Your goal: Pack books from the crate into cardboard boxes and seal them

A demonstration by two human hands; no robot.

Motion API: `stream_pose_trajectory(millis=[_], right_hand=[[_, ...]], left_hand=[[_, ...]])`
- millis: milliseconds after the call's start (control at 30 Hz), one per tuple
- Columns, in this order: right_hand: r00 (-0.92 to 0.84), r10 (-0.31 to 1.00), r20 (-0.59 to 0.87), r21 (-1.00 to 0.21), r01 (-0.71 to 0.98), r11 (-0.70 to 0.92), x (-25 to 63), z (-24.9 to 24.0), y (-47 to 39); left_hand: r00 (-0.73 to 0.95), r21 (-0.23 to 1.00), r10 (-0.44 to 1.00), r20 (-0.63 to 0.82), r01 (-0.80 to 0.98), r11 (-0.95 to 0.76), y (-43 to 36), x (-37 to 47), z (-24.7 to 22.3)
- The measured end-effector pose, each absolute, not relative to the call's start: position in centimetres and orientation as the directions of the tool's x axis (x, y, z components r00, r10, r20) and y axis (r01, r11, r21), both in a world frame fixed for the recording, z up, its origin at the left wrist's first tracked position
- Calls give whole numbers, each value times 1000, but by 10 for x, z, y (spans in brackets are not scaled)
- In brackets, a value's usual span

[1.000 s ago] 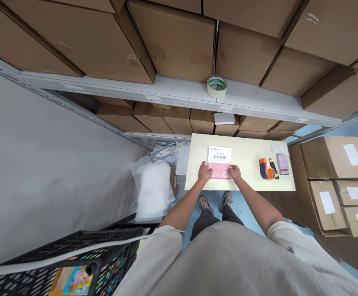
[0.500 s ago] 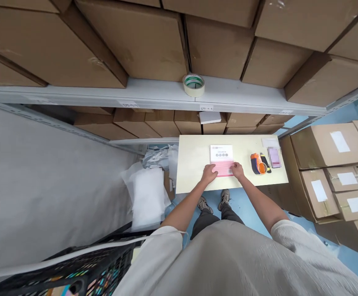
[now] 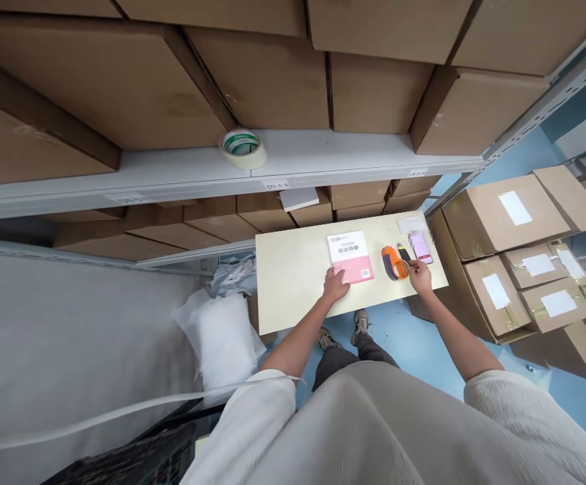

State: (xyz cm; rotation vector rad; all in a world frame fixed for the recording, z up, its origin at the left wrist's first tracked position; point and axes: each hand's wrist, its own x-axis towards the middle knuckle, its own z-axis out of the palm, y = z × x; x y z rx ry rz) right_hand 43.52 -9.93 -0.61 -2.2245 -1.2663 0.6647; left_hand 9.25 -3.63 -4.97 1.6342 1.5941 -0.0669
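Note:
A thin book (image 3: pixel 351 257) with a white and pink cover lies on the pale table, its barcode at the lower right. My left hand (image 3: pixel 335 285) grips its lower left corner, thumb on the cover. My right hand (image 3: pixel 421 276) is at the lower end of a black and yellow utility knife (image 3: pixel 403 252), its fingers closed there and covering that end. Just left of the knife lies an orange and dark blue tape dispenser (image 3: pixel 394 263), close to my right fingertips. A phone (image 3: pixel 423 256), partly blurred out, lies beyond my right hand.
Shelves hold many cardboard boxes (image 3: pixel 263 81), and a masking tape roll (image 3: pixel 243 149) stands on the shelf edge. Left of the table (image 3: pixel 287 289) is a stack of white packing sheets (image 3: pixel 225 340). Labelled cartons (image 3: pixel 495 296) stand at the right. A black crate (image 3: pixel 136 451) is behind my left arm.
My right hand has left the book and moved right to the knife beside the tape dispenser. My left hand stays on the book. The view has turned to the right.

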Motion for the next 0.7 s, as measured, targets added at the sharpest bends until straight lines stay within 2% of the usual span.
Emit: stream_pose_trajectory(millis=[133,233,433,700], right_hand=[[351,899,-262,-367,825,-429,466,-16,-98],[275,908,-314,-246,901,-358,472,-25,-94],[171,926,-336,-211,945,-251,473,-32,-86],[177,922,-343,-208,943,-259,477,-32,-78]], left_hand=[[134,464,814,-565,867,179,-36,99,-44],[83,421,835,-544,888,186,-38,105,-38],[57,375,840,-539,909,179,-40,119,-31],[48,346,833,-551,922,175,-45,115,-26]])
